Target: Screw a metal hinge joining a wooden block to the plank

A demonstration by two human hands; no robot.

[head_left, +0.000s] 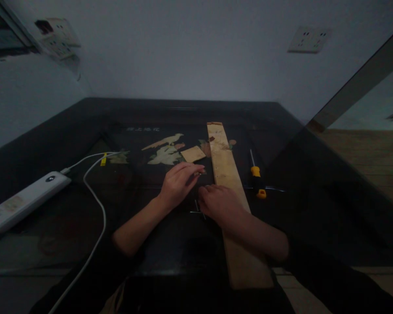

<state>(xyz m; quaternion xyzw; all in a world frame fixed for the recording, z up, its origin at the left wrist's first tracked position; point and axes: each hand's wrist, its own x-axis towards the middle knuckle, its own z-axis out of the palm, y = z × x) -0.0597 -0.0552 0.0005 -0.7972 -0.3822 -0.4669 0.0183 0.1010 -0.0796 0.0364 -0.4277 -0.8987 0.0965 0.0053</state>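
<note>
My left hand (179, 182) is closed in a pinch over the dark table, left of the long wooden board (227, 174). A small shiny piece (200, 173) shows at its fingertips, too small and dim to name. My right hand (221, 203) has its fingers curled down beside a few thin nails or screws (198, 212) on the tabletop. Whether it grips one is hidden. The right wrist and forearm lie across the board. Beyond my left hand lies a square piece of wood (193, 154).
To the board's right lies a yellow and black screwdriver (256, 174). A white power bank (28, 200) with a white cable (101, 205) lies at the left. The table (170, 244) stands against a wall with sockets (309, 39).
</note>
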